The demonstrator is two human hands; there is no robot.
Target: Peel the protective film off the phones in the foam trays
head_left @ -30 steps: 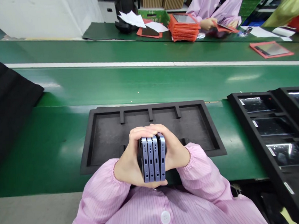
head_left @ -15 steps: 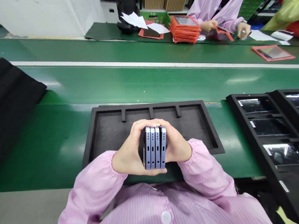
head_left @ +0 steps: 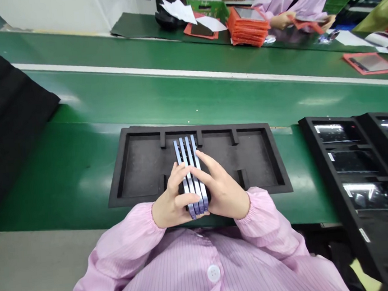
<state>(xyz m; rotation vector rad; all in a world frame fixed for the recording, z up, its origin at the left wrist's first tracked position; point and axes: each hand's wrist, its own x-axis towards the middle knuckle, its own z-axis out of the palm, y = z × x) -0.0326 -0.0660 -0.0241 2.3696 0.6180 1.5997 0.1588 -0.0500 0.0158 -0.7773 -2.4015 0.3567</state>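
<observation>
While my left hand [head_left: 170,204] and right hand [head_left: 228,193] clasp four phones [head_left: 196,184] over the black tray [head_left: 141,161], I'd press the outer faces evenly (stiff, probably slick, likely fragile glass)

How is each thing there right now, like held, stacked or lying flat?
Left hand: closed around the phones' left side
Right hand: closed around their right side
Four phones: held together on edge, tilted
Front tray: lying flat, partly covered by the hands
Dark devices: lying flat in compartments, screens up
Orange-edged pile: stacked
Co-worker's hand: holding something orange
</observation>
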